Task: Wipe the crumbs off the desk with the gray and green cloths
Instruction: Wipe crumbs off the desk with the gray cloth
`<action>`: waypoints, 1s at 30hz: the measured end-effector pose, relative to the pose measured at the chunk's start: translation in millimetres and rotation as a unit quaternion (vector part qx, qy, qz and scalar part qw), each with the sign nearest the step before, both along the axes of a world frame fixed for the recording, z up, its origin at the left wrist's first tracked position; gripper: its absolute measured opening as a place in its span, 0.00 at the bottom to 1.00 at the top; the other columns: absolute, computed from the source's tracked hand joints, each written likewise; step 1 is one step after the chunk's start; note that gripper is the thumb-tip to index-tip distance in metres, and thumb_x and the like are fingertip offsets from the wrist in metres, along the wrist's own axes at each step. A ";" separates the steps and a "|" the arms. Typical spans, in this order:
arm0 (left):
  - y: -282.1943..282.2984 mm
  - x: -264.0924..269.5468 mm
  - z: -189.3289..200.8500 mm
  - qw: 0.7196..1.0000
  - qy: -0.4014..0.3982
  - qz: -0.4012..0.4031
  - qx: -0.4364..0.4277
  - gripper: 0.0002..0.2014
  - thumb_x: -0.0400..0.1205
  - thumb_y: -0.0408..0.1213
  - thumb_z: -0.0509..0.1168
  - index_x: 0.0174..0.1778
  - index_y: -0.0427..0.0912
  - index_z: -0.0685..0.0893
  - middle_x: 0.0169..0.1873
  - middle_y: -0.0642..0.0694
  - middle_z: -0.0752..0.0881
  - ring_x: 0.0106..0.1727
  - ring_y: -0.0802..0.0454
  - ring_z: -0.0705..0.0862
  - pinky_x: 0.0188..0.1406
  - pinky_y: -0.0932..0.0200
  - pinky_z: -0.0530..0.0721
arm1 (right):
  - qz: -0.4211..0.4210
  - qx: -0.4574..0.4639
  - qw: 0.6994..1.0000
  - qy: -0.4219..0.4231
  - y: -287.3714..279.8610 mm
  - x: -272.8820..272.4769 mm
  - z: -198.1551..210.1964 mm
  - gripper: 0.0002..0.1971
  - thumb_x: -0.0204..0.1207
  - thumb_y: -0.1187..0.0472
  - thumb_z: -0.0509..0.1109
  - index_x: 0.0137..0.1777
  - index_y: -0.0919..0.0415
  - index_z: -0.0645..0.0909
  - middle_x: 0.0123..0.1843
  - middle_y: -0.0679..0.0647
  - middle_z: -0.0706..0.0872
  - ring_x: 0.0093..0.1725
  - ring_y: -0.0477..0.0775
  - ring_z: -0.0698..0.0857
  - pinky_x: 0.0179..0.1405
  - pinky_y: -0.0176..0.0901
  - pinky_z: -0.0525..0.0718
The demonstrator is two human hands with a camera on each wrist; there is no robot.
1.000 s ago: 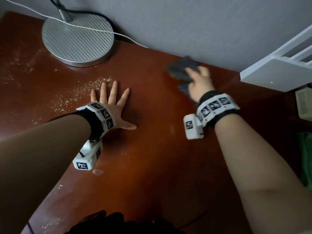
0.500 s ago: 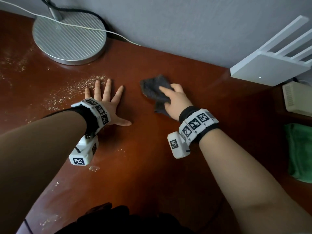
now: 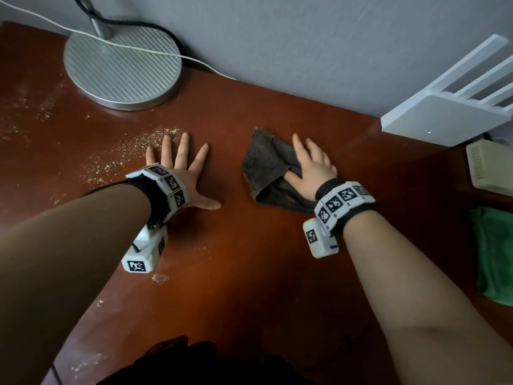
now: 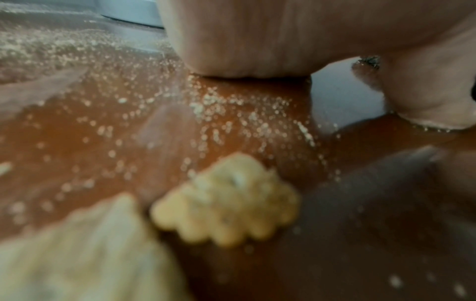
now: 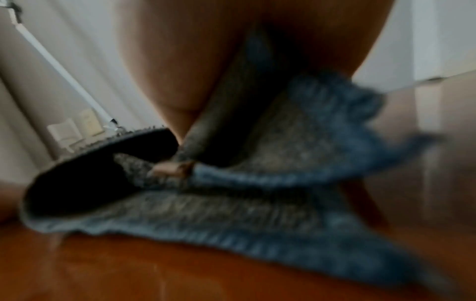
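My right hand (image 3: 308, 165) lies on the gray cloth (image 3: 266, 162) in the middle of the brown desk (image 3: 249, 273). Its fingers are stretched over the cloth, and a fold is caught between thumb and forefinger. In the right wrist view the gray cloth (image 5: 257, 213) bunches under the palm. My left hand (image 3: 177, 168) rests flat on the desk with fingers spread, just right of a band of crumbs (image 3: 130, 154). The left wrist view shows fine crumbs (image 4: 219, 110) and blurred cracker pieces (image 4: 226, 199) beside the palm. The green cloth (image 3: 494, 254) lies crumpled at the right edge.
A round metal lamp base (image 3: 122, 68) with cables stands at the back left, with more crumbs around it. A white router (image 3: 449, 112) and a beige box (image 3: 491, 168) sit at the back right. A cracker bit (image 3: 159, 278) lies near my left wrist.
My right hand has dragged the gray cloth from near the wall leftward and toward me, and the cloth now lies spread wider. The left hand has stayed flat in place.
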State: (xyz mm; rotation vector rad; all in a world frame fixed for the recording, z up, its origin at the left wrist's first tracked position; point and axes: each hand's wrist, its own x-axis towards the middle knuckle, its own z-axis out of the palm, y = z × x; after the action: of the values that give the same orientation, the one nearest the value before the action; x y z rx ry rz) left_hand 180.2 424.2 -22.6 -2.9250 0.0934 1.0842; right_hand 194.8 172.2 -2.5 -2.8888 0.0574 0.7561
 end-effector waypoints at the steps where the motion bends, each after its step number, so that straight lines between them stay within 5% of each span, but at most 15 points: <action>1: -0.2 -0.1 -0.1 1.000 0.000 -0.001 0.000 0.62 0.59 0.78 0.61 0.77 0.61 0.26 0.77 0.45 0.23 0.78 0.36 0.27 0.76 0.30 0.36 | 0.026 -0.012 1.000 0.008 6.2 -0.3 -4.0 0.36 0.81 0.45 0.58 0.81 0.39 0.38 0.85 0.50 0.42 0.83 0.60 0.44 0.79 0.61 0.51; 5: 0.7 0.2 -1.0 1.000 -0.001 -0.002 -0.002 0.62 0.59 0.78 0.61 0.77 0.61 0.26 0.77 0.45 0.23 0.78 0.36 0.26 0.75 0.30 0.35 | 0.134 -0.036 0.990 -0.029 24.0 -7.0 -7.8 0.35 0.82 0.48 0.57 0.82 0.40 0.40 0.85 0.51 0.42 0.82 0.61 0.47 0.77 0.62 0.54; 10: 0.8 -0.7 -1.9 1.000 -0.008 -0.002 -0.007 0.62 0.59 0.78 0.62 0.77 0.60 0.27 0.77 0.45 0.24 0.78 0.36 0.27 0.75 0.30 0.35 | 0.196 0.005 0.978 -0.069 37.1 -6.7 -2.4 0.26 0.81 0.63 0.57 0.79 0.49 0.61 0.77 0.55 0.60 0.69 0.63 0.68 0.62 0.54 0.77; 12: 0.7 -0.9 -3.0 1.000 -0.012 -0.001 -0.009 0.62 0.59 0.78 0.62 0.78 0.60 0.28 0.77 0.45 0.24 0.78 0.36 0.26 0.75 0.30 0.35 | 0.129 0.041 0.987 -0.086 26.5 15.3 4.5 0.24 0.79 0.67 0.56 0.75 0.51 0.67 0.74 0.58 0.63 0.67 0.65 0.72 0.64 0.53 0.76; 15: 1.1 -0.6 -4.4 1.000 -0.011 -0.003 -0.006 0.62 0.59 0.79 0.61 0.77 0.60 0.27 0.77 0.45 0.23 0.78 0.35 0.26 0.75 0.30 0.35 | -0.103 0.019 0.974 -0.200 -11.3 52.5 14.8 0.26 0.80 0.68 0.56 0.78 0.53 0.63 0.76 0.62 0.62 0.70 0.69 0.72 0.69 0.55 0.71; 17: 1.1 0.1 -5.0 1.000 -0.009 -0.002 -0.007 0.62 0.59 0.79 0.61 0.77 0.60 0.26 0.77 0.45 0.23 0.78 0.35 0.26 0.75 0.30 0.35 | -0.238 -0.036 0.961 -0.138 -30.5 66.2 16.3 0.31 0.81 0.65 0.58 0.82 0.51 0.52 0.80 0.61 0.56 0.75 0.67 0.65 0.72 0.59 0.67; 19: 0.7 0.2 -5.2 1.000 -0.005 -0.001 -0.008 0.62 0.60 0.78 0.61 0.76 0.60 0.26 0.76 0.46 0.22 0.78 0.36 0.26 0.75 0.30 0.34 | -0.275 -0.107 0.955 -0.026 -32.8 70.5 10.0 0.38 0.80 0.61 0.62 0.84 0.50 0.43 0.82 0.60 0.50 0.78 0.65 0.59 0.73 0.66 0.63; 22: 0.5 0.6 -5.4 1.000 -0.005 -0.004 -0.004 0.62 0.60 0.79 0.61 0.76 0.60 0.25 0.76 0.45 0.22 0.78 0.35 0.26 0.75 0.30 0.34 | -0.201 -0.105 0.973 -0.042 -11.7 70.9 -1.9 0.36 0.81 0.63 0.60 0.84 0.49 0.47 0.81 0.59 0.51 0.75 0.66 0.60 0.73 0.61 0.65; 25: -0.3 -0.4 -4.6 1.000 -0.007 -0.006 -0.004 0.62 0.60 0.79 0.60 0.77 0.60 0.26 0.77 0.45 0.23 0.78 0.35 0.26 0.75 0.30 0.34 | -0.019 -0.033 0.995 -0.094 24.5 59.2 -6.3 0.30 0.82 0.64 0.57 0.82 0.50 0.54 0.80 0.61 0.54 0.71 0.69 0.64 0.69 0.51 0.69; 28: 0.6 -0.3 -4.3 1.000 -0.016 -0.007 -0.005 0.62 0.60 0.79 0.60 0.77 0.59 0.27 0.77 0.44 0.24 0.78 0.35 0.27 0.75 0.30 0.35 | 0.127 0.041 0.989 -0.059 60.7 39.4 -6.4 0.31 0.79 0.66 0.58 0.81 0.47 0.58 0.80 0.58 0.57 0.71 0.66 0.65 0.70 0.50 0.69; 30: 0.6 -1.1 -3.0 1.000 -0.015 -0.007 -0.009 0.62 0.60 0.79 0.60 0.77 0.59 0.27 0.78 0.44 0.24 0.78 0.35 0.27 0.75 0.30 0.35 | 0.142 0.064 0.987 -0.045 60.6 36.7 -0.9 0.31 0.79 0.69 0.56 0.81 0.48 0.58 0.78 0.58 0.60 0.72 0.64 0.67 0.70 0.50 0.69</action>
State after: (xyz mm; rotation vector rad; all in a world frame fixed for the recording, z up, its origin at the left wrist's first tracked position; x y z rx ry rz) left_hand 179.1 424.9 -25.6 -2.9508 0.1226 1.0439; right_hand 231.4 232.8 -3.5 -2.8345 -0.4061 0.6440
